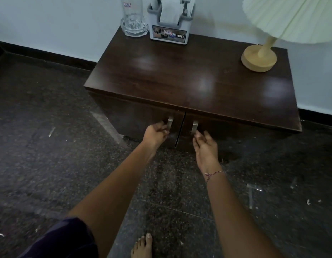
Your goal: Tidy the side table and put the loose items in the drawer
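Glossy dark wood side table (180,75), metal handles (170,122), clear glass mug (132,17).

- A room in a home or a hotel, by the look a bedroom.
- A low, dark wooden table (189,75) fills the middle of the frame, set against the wall (49,25). Its front has two doors (226,131), with a metal handle (170,123) on each.
- A lamp (259,57) with a pale pleated shade and a round wooden base stands on the table at the upper right.
- A glass mug (134,21) and a grey caddy (170,34) stuffed with papers stand at the top centre.
- The wall is plain and pale, with a dark skirting (40,54) along its foot.
- The floor (49,146) is dark, speckled, polished stone with bits of litter on it.
- A bare foot (143,246) shows at the bottom edge.
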Demonstrator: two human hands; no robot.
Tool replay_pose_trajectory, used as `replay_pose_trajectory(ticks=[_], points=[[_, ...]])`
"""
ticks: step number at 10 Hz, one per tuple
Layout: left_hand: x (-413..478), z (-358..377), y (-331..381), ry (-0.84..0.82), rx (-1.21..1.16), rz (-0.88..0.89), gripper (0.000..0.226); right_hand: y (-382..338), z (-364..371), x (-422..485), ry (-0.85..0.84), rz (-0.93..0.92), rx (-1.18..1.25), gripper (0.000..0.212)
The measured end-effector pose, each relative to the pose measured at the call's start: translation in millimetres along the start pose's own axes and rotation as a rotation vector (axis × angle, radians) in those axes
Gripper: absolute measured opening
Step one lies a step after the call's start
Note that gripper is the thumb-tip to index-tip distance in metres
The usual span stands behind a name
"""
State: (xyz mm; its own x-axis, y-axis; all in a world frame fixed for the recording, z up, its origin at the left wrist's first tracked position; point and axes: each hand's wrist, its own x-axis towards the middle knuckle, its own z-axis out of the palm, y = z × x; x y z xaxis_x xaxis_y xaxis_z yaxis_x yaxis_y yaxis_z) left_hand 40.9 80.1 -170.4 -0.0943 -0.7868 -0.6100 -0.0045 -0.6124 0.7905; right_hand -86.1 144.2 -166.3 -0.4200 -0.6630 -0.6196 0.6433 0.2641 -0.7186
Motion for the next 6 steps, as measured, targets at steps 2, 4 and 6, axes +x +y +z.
replay_pose_trajectory(ticks=[2, 4, 6], points=[[16.0, -0.3, 5.3, -0.020, 0.106, 0.038, 0.048, -2.3, 9.2, 9.2, 0.025, -0.046, -0.054, 0.055], [9.6, 2.7, -2.2, -0.092, 0.298, 0.076, 0.040, -7.5, 11.8, 6.8, 0.059, -0.021, -0.034, 0.052], [-13.6, 2.8, 10.1, -0.071, 0.391, 0.077, 0.037, -19.3, 4.9, -9.9, -0.040, 0.083, 0.011, 0.054]])
